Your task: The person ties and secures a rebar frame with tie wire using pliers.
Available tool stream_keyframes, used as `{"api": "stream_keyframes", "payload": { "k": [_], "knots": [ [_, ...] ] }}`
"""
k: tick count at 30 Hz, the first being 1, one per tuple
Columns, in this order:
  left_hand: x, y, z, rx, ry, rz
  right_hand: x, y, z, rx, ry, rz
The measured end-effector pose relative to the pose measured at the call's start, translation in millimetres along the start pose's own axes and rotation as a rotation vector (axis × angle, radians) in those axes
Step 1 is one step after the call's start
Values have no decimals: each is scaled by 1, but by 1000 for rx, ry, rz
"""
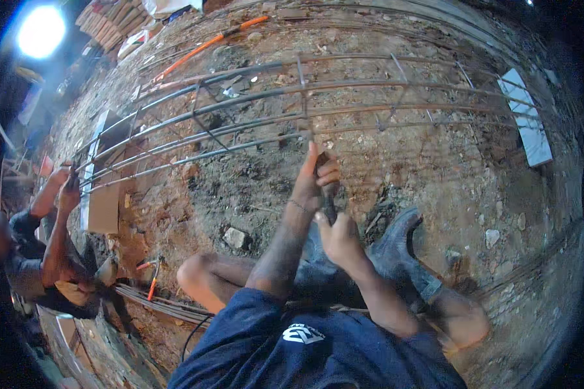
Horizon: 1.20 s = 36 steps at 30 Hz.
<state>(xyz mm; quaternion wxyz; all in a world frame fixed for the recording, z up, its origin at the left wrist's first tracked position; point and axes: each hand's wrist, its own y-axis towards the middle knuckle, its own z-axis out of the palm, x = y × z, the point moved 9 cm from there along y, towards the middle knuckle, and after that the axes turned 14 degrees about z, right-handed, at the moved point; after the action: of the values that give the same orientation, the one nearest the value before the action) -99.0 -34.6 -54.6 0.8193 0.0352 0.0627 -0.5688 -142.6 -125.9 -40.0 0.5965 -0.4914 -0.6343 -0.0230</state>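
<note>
A long cage of steel reinforcing bars [253, 97], with crosswise stirrups [303, 84], stretches left to right in front of me. My left hand [316, 175] is closed just below the nearest bar, thumb pointing up by the lower end of a stirrup. What its curled fingers hold is mostly hidden. Lower and to the right, my right hand [340, 238] is wrapped round the handle of a dark tool [329, 206]. That tool reaches up to my left hand, and its head cannot be made out.
A co-worker [52, 240] at the left grips the bar ends. A box-like block [104, 204] and a white board [525, 117] sit under the cage. An orange bar [204, 45] lies beyond, an orange-handled tool [154, 280] at lower left. Rubble [235, 238] covers the ground.
</note>
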Motion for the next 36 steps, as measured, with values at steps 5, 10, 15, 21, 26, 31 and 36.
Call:
{"api": "stream_keyframes", "payload": {
  "k": [5, 10, 15, 21, 26, 31, 36],
  "knots": [
    [-44, 7, -4, -383, 1544, 175, 7, -8, -39, -269, -365, -172],
    [-23, 21, -34, -86, 766, 168, 18, -21, -28, 18, 26, -139],
    [-2, 16, -8, -293, 677, 173, 1, 1, -53, -256, -196, -209],
    [-29, 29, -29, -73, 445, 210, 4, -13, -53, -479, -85, -673],
    [-10, 24, 3, 33, 226, 168, 23, -34, -58, -289, -185, -487],
    [-26, -8, -5, -443, 1039, 464, -37, 33, -27, -165, -421, -211],
    [5, 4, -1, -252, 410, 163, -8, 16, -36, 131, 208, -177]
  ]
}}
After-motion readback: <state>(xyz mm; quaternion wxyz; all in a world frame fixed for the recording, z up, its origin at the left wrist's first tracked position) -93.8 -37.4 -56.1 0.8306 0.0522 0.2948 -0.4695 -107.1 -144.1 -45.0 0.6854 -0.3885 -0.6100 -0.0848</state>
